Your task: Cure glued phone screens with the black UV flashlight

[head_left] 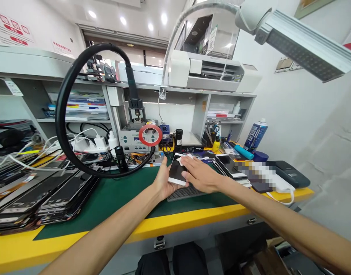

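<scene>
A white-framed smartphone [176,173] with a dark screen rests tilted in my left hand [162,180], whose fingers wrap round its left side and underneath. My right hand [200,173] lies over the upper right of the screen, pressing a small white wipe [179,160] against the glass. Part of the wipe is hidden beneath those fingers. Below the phone is a grey textured mat [187,193] on the green work mat [118,202].
Stacked phone screens [63,191] fill the left side. A black hose [59,114] loops up beside a control box [129,139]. More phones [231,166], a blue spray can [255,133] and a white cable [291,196] lie right. An LED lamp [307,46] hangs overhead.
</scene>
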{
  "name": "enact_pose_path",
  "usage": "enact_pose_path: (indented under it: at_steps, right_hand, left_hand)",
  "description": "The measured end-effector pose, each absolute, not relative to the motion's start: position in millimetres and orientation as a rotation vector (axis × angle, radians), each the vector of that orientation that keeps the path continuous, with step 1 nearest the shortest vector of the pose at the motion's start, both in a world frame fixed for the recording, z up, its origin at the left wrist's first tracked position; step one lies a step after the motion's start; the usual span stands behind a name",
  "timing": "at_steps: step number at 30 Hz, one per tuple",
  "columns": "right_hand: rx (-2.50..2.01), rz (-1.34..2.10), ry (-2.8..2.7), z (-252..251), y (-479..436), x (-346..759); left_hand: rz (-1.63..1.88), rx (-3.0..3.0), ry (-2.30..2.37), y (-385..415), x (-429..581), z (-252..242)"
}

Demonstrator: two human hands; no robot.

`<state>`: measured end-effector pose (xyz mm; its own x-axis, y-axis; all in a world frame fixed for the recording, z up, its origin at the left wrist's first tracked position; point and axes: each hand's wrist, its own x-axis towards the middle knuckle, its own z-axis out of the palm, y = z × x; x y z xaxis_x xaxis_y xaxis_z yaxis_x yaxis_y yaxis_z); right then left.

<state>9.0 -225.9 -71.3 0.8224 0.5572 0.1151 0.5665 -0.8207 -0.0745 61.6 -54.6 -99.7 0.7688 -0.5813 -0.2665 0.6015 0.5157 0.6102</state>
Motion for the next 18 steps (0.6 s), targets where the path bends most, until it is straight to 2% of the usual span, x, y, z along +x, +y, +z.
enact_pose_path:
  at_steps: [8,12,18]
  right_hand:
    - [-2.861,-0.198,-1.187,-79.7,-224.3,-9.4]
    - [-2.912,-0.200,-0.895,-74.9,-245.7,21.5]
    - [-2.880,-0.411,-0.362,-66.9,-265.0,63.9]
  left_hand:
    - [-0.737,0.742,-0.001,-53.2,60.5,-98.9]
    - [-0.764,0.768,-0.035,-50.4,57.5,-96.6]
    - [-0.791,0.808,0.019,-47.9,55.9,-91.9]
